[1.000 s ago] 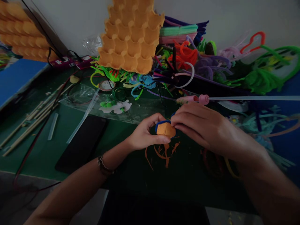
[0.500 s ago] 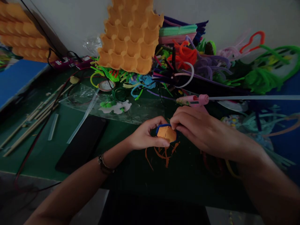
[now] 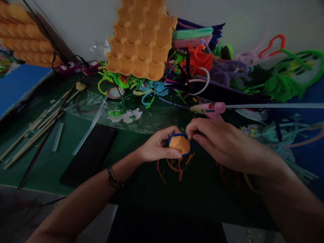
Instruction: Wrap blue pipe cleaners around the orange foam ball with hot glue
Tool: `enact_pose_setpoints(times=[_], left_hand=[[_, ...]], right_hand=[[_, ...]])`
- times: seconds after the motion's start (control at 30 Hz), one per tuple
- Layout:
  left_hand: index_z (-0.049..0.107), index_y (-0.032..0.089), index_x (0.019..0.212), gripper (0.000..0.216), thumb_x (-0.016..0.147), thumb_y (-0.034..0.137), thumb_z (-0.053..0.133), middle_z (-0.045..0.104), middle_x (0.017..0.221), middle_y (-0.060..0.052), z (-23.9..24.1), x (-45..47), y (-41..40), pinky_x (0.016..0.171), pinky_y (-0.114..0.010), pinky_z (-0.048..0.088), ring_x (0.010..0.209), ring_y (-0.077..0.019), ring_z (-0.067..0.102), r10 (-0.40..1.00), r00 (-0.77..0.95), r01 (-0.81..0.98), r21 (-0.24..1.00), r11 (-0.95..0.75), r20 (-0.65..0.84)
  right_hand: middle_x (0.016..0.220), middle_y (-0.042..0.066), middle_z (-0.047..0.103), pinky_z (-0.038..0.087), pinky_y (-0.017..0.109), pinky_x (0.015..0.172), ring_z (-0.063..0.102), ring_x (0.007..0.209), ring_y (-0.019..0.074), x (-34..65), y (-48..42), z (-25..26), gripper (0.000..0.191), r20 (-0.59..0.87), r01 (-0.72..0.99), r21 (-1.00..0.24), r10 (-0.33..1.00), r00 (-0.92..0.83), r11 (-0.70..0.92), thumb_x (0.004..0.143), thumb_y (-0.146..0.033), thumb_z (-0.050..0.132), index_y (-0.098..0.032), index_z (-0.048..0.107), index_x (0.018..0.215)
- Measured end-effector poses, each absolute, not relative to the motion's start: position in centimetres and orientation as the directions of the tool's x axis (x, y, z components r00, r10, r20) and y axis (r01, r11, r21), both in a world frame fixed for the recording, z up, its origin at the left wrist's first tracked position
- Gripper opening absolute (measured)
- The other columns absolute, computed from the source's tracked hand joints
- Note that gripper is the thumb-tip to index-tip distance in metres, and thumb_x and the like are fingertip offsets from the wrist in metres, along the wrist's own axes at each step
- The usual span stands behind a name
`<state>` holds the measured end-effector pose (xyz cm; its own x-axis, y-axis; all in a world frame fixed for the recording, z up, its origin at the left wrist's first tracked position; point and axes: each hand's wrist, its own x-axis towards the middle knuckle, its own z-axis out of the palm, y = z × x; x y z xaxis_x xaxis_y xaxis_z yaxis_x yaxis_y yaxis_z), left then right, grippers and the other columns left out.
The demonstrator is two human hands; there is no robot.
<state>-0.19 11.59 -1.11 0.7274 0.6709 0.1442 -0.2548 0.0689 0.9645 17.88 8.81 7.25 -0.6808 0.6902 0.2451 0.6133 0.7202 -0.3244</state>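
Wooden sticks [image 3: 32,140] far left, black phone [image 3: 87,158] next on green table [image 3: 48,168]. Left hand [image 3: 159,145] clamps orange cardboard piece [image 3: 180,143] between fingers and thumb; blue cord [image 3: 174,135] along its edge, orange scraps [image 3: 180,172] below. Pink glue gun [image 3: 217,108] behind. Right hand [image 3: 217,141], fingertips at cord; cannot tell whether clamped.

Small orange piece [image 3: 180,144], blue strip [image 3: 174,135] bent along its edge.

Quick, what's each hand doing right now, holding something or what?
Left hand: closed, holding the orange piece edged with a blue strip.
Right hand: pinched closed at the blue strip; can't tell if it's gripping it.
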Motion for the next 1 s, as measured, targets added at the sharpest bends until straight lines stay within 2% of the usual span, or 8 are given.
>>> enact_pose_setpoints(times=[0.43, 0.8, 1.0], left_hand=[[0.05, 0.017, 0.08, 0.05, 0.057, 0.052, 0.077, 0.052, 0.071, 0.002, -1.0, -0.1, 11.5, 0.056, -0.02, 0.039, 0.06, -0.0074, 0.047, 0.665, 0.741, -0.264, 0.952, 0.156, 0.096], [0.051, 0.016, 0.081, 0.051, 0.055, 0.05, 0.079, 0.056, 0.073, 0.001, -1.1, -0.3, 11.5, 0.058, -0.02, 0.042, 0.062, -0.0088, 0.051, 0.637, 0.769, -0.273, 0.929, 0.249, 0.056], [0.052, 0.017, 0.082, 0.05, 0.056, 0.05, 0.079, 0.055, 0.069, 0.002, -0.9, -0.4, 11.5, 0.054, -0.019, 0.039, 0.057, -0.0074, 0.048, 0.658, 0.749, -0.304, 0.924, 0.231, 0.082]], right_hand=[[0.075, 0.0, 0.055, 0.038, 0.024, 0.059, 0.048, 0.064, 0.0107, 17.9, 8.8, 7.4, 0.013, 0.229, 0.572, -0.441, 0.703, -0.673, 0.691, 0.087, -0.01, 0.037, -0.019, 0.046, 0.083], [0.073, -0.002, 0.05, 0.039, 0.02, 0.057, 0.046, 0.065, 0.0081, 18.1, 8.7, 7.6, 0.014, 0.192, 0.427, -0.719, 0.748, -0.636, 0.548, 0.09, -0.011, 0.035, -0.019, 0.046, 0.084], [0.069, -0.003, 0.048, 0.037, 0.025, 0.056, 0.045, 0.06, 0.0102, 18.9, 8.6, 8.1, 0.011, 0.245, 0.497, -0.659, 0.786, -0.568, 0.565, 0.089, -0.016, 0.038, -0.02, 0.047, 0.083]])
